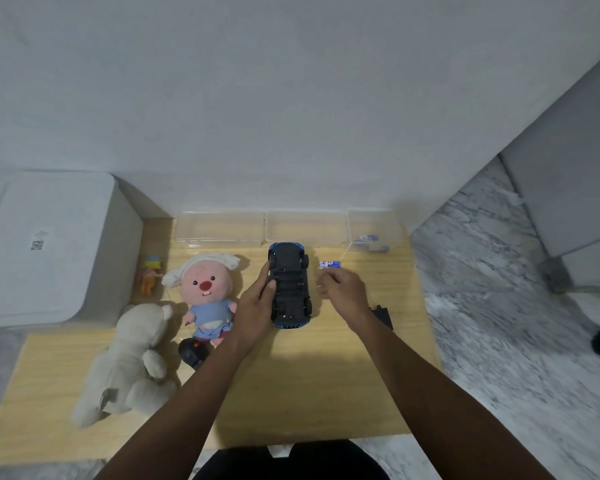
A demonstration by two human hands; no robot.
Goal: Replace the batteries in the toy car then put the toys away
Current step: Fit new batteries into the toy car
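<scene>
On the worktop [291, 375] the car [289, 285] lies belly-up, battery bay exposed. The left hand [255, 303] grips its side. The right hand [342, 289], fingers curled, pinches a battery [329, 264] just beside the car.

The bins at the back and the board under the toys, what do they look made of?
Bins: clear, glossy plastic by the look; the board shows through their walls. Board: pale wood or wood-look laminate, matte, with fine straight grain lines; which of the two is unclear.
</scene>
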